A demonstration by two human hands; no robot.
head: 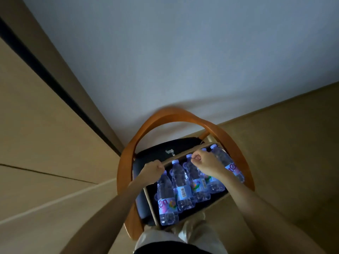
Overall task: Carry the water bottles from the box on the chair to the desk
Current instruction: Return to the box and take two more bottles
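A cardboard box (150,202) sits on the black seat of a wooden chair (128,153). Several clear water bottles (180,182) with blue caps and blue-pink labels lie side by side inside it. My left hand (153,170) is closed in a fist on the box's far left corner. My right hand (206,164) is closed over the bottle tops at the far wall of the box, thumb and finger pinched at the rim. Exactly what the right fingers pinch is too small to tell. The desk is out of view.
The chair's curved wooden back (176,114) arches around the box, close to a pale wall (183,61). A beige cabinet panel (36,125) stands to the left. The floor (284,153) lies to the right. My legs (183,237) are against the chair's front.
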